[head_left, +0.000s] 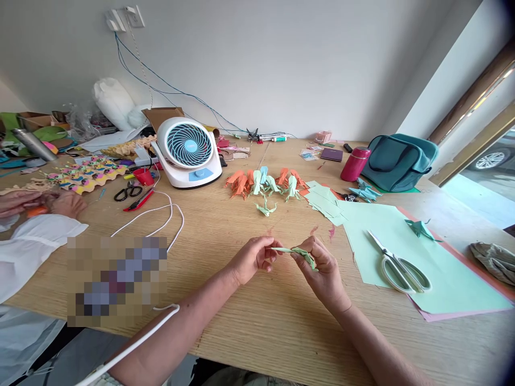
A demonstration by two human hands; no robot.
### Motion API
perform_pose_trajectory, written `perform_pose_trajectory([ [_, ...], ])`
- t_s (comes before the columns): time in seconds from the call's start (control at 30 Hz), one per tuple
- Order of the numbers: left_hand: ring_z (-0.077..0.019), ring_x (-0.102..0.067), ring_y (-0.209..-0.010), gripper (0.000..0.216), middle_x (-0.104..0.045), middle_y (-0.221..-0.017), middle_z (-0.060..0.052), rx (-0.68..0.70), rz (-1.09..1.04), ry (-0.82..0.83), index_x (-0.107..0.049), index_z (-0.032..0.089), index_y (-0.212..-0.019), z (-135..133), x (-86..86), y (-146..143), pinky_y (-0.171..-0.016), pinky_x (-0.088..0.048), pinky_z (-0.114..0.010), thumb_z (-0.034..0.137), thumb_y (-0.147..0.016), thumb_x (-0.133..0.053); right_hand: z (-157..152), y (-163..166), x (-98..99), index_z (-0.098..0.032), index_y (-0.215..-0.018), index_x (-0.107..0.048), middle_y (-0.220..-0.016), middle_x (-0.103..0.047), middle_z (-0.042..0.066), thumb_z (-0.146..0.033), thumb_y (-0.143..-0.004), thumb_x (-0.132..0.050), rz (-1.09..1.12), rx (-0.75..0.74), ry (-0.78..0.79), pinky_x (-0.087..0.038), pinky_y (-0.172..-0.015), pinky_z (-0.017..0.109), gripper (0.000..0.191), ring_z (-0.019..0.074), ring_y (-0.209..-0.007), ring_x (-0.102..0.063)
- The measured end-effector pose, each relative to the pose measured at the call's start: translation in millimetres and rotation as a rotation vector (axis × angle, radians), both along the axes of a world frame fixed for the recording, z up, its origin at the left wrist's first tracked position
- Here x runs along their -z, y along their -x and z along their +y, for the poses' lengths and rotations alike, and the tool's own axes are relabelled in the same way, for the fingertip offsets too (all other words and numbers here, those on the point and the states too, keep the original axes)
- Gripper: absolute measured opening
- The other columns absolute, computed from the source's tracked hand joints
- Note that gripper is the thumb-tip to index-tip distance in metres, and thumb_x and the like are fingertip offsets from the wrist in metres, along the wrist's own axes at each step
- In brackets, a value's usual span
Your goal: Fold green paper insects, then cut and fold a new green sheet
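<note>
Between my two hands, above the table's front half, is a pale green folded paper figure (304, 257). My right hand (324, 272) is closed around its body, thumb against fingers. At its thin, pointed end, my left hand (254, 260) pinches the tip, the other fingers curled loosely. Beyond them lies a single green paper figure (265, 208). Behind it stands a row of orange paper figures (240, 184) and light green ones (257, 183). Small cut green papers (325, 201) are fanned out beside the row. White-handled scissors (402, 268) rest on large green sheets (364, 236).
A white fan (187, 150) stands at back left, its cable curving forward. Black scissors (127, 191) and a red cutter (139, 200) lie near it. Another person's hands (66, 205) work at far left. A pink bottle (355, 164) and teal bag (398, 163) stand right.
</note>
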State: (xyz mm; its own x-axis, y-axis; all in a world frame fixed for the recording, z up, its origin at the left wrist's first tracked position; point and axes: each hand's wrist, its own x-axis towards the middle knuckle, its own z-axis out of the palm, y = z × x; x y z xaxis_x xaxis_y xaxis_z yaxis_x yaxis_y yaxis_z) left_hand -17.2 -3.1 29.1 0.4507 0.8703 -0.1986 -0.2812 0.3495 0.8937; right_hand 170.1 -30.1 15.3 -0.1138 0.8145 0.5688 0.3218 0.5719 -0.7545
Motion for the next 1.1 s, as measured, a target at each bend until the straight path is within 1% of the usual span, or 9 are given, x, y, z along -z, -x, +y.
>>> perform_pose_trajectory([
  [0.07, -0.0082, -0.044, -0.06, 0.038, -0.053, -0.07, -0.001, 0.024, 0.026, 0.009, -0.067, 0.012, -0.076, 0.7, -1.2, 1.0, -0.042, -0.038, -0.016, 0.049, -0.072, -0.072, 0.1, -0.3, 0.0, -0.022, -0.08, -0.062, -0.074, -0.053, 0.0, -0.023, -0.091, -0.061, -0.025, -0.002, -0.009, -0.039, -0.064, 0.028, 0.011, 0.0149, -0.069, -0.049],
  [0.2, -0.0057, -0.04, -0.057, 0.034, -0.049, -0.066, 0.002, 0.078, 0.115, 0.013, -0.064, 0.012, -0.071, 0.2, -3.7, 1.7, -0.044, -0.036, -0.014, 0.042, -0.065, -0.081, 0.2, 0.4, 0.1, -0.022, -0.079, -0.061, -0.075, -0.054, 0.0, -0.022, -0.09, -0.062, -0.034, -0.002, 0.0, -0.04, -0.066, 0.028, 0.011, 0.015, -0.07, -0.05],
  [0.37, -0.0058, -0.039, -0.058, 0.037, -0.048, -0.065, 0.002, 0.036, 0.164, 0.068, -0.063, 0.012, -0.068, -0.2, -3.7, 0.1, -0.045, -0.031, -0.015, 0.043, -0.061, -0.083, 0.9, 2.3, 2.6, -0.022, -0.085, -0.066, -0.076, -0.052, 0.0, -0.024, -0.09, -0.061, -0.031, -0.038, 0.11, -0.04, -0.066, 0.028, 0.007, 0.0151, -0.072, -0.049],
  [0.5, -0.0054, -0.036, -0.058, 0.039, -0.046, -0.063, 0.003, 0.014, 0.12, 0.106, -0.063, 0.011, -0.067, -1.2, -3.4, -2.1, -0.044, -0.028, -0.015, 0.044, -0.06, -0.084, 3.7, 3.4, 7.5, -0.022, -0.075, -0.062, -0.071, -0.05, -0.001, -0.029, -0.089, -0.063, 0.033, -0.055, 0.203, -0.04, -0.065, 0.028, 0.016, 0.015, -0.07, -0.049],
  [0.6, -0.0055, -0.036, -0.058, 0.039, -0.048, -0.065, 0.002, -0.016, 0.114, 0.089, -0.064, 0.011, -0.067, -2.6, -5.2, -2.9, -0.045, -0.028, -0.016, 0.044, -0.06, -0.084, 5.9, 2.8, 9.3, -0.023, -0.078, -0.064, -0.071, -0.052, -0.001, -0.031, -0.089, -0.063, 0.082, -0.062, 0.25, -0.04, -0.064, 0.028, 0.014, 0.015, -0.07, -0.049],
  [0.67, -0.0059, -0.038, -0.059, 0.038, -0.051, -0.068, 0.0, -0.033, 0.123, 0.051, -0.065, 0.011, -0.069, -3.5, -6.9, -3.1, -0.046, -0.03, -0.017, 0.043, -0.061, -0.083, 6.5, 1.7, 9.0, -0.024, -0.083, -0.068, -0.074, -0.054, -0.001, -0.029, -0.089, -0.063, 0.099, -0.062, 0.222, -0.041, -0.066, 0.028, 0.01, 0.0152, -0.071, -0.051],
  [0.73, -0.0064, -0.039, -0.059, 0.036, -0.051, -0.067, 0.001, -0.052, 0.135, -0.012, -0.066, 0.011, -0.071, -4.4, -8.2, -3.5, -0.046, -0.032, -0.018, 0.042, -0.061, -0.083, 6.2, 0.7, 8.0, -0.025, -0.086, -0.071, -0.077, -0.056, 0.0, -0.027, -0.089, -0.063, 0.102, -0.059, 0.157, -0.042, -0.068, 0.029, 0.008, 0.0156, -0.074, -0.052],
  [0.9, -0.0071, -0.041, -0.056, 0.03, -0.051, -0.064, 0.002, -0.103, 0.207, -0.195, -0.067, 0.012, -0.071, -7.2, -9.8, -5.3, -0.046, -0.035, -0.019, 0.04, -0.067, -0.077, 3.3, -1.0, 5.8, -0.028, -0.096, -0.073, -0.08, -0.056, 0.001, -0.021, -0.09, -0.062, 0.067, -0.057, 0.025, -0.043, -0.071, 0.032, 0.014, 0.0169, -0.078, -0.052],
  [1.1, -0.0061, -0.043, -0.05, 0.026, -0.053, -0.062, 0.002, -0.104, 0.337, -0.366, -0.067, 0.012, -0.073, -9.6, -11.1, -5.0, -0.047, -0.034, -0.02, 0.038, -0.076, -0.07, 2.5, -1.5, 6.0, -0.03, -0.099, -0.073, -0.08, -0.053, 0.002, -0.018, -0.089, -0.063, 0.047, -0.066, -0.017, -0.044, -0.067, 0.032, 0.018, 0.017, -0.076, -0.052],
])
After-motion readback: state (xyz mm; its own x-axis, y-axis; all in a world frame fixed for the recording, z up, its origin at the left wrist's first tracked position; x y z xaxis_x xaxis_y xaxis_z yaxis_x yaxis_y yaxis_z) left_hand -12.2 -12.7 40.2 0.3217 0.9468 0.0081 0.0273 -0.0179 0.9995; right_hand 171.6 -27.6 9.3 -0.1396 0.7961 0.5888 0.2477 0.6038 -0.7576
